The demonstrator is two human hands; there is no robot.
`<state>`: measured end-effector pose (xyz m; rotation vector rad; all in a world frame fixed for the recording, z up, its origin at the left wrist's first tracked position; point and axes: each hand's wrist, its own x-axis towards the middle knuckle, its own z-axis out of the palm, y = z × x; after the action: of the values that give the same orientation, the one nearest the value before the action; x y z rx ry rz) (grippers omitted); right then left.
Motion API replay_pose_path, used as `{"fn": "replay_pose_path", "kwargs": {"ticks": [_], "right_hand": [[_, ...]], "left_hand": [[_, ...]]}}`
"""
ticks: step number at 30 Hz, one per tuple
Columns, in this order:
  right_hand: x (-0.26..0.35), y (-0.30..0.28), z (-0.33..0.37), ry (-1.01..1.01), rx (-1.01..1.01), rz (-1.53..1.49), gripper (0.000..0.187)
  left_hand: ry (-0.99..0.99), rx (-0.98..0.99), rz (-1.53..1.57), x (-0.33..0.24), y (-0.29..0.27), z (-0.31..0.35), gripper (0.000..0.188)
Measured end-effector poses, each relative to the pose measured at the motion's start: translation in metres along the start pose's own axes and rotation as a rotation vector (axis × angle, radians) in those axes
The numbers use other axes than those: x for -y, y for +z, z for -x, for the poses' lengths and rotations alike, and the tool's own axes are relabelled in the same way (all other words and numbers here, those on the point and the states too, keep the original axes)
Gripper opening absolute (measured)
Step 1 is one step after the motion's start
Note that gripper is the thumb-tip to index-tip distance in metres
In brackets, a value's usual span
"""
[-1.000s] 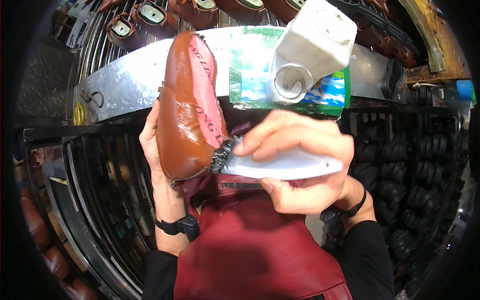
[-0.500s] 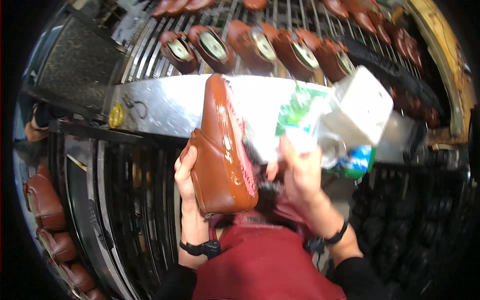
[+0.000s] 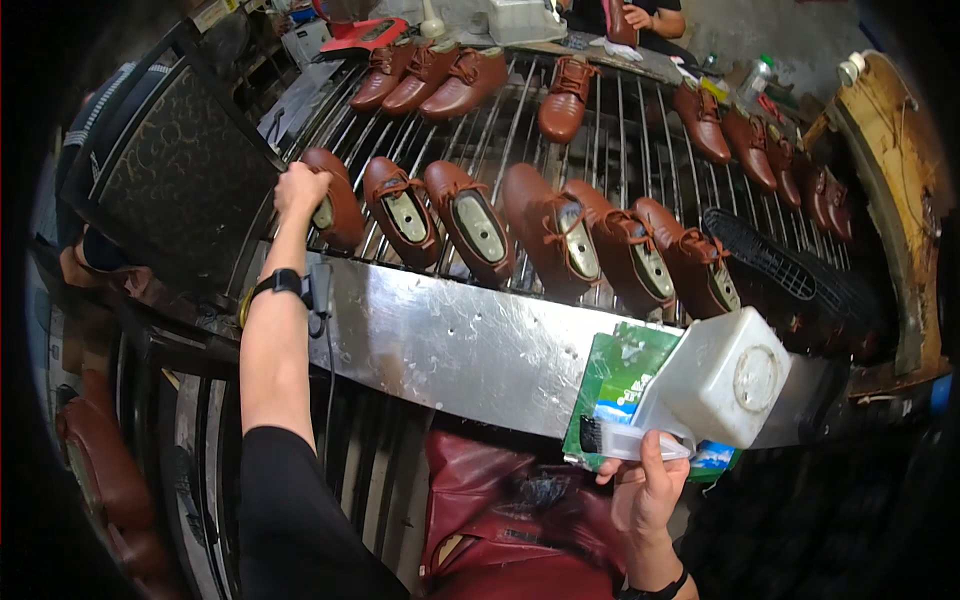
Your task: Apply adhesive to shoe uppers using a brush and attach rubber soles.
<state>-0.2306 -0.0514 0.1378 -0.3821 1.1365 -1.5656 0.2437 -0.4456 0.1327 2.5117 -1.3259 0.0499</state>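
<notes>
At the left end of the rack, my left hand (image 3: 303, 192) grips the end of a brown leather shoe (image 3: 342, 205). My arm is stretched forward to it, and the fingers are partly hidden behind the hand. Nearer to me, my right hand (image 3: 648, 492) holds a brush (image 3: 637, 441) with a pale handle and dark bristles pointing left. Just beyond the brush, a white square plastic container (image 3: 735, 378) is tipped on its side over a green printed packet (image 3: 620, 375) at the metal ledge (image 3: 450, 345).
Several brown lace-up shoes (image 3: 470, 222) stand in a row on the barred metal rack (image 3: 500, 110), with more farther back. Black soles (image 3: 765, 255) lie at the right, near a wooden post (image 3: 890, 180). Another person's hand (image 3: 640, 17) holds a shoe across the rack.
My left hand has carried the brown shoe from in front of me to the rack's left end. My right hand has moved lower and toward the right, still with the brush. The view has tilted up.
</notes>
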Motion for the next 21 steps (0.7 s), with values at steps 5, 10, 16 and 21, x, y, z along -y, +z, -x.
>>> {"fn": "replay_pose_path", "kwargs": {"ticks": [5, 10, 16, 21], "right_hand": [[-0.005, 0.012, 0.003, 0.006, -0.069, 0.01, 0.026], [-0.017, 0.004, 0.003, -0.01, -0.111, -0.026, 0.026], [-0.001, -0.039, 0.013, -0.039, -0.069, -0.048, 0.031], [0.003, -0.057, 0.032, -0.029, 0.064, -0.162, 0.028]], "left_hand": [[-0.019, 0.134, -0.031, 0.015, 0.024, -0.001, 0.081], [0.212, 0.076, 0.062, 0.017, -0.072, 0.149, 0.101], [0.415, -0.598, -0.224, 0.047, -0.359, 0.291, 0.053], [-0.277, 0.237, -0.397, 0.225, -0.458, 0.237, 0.071]]}}
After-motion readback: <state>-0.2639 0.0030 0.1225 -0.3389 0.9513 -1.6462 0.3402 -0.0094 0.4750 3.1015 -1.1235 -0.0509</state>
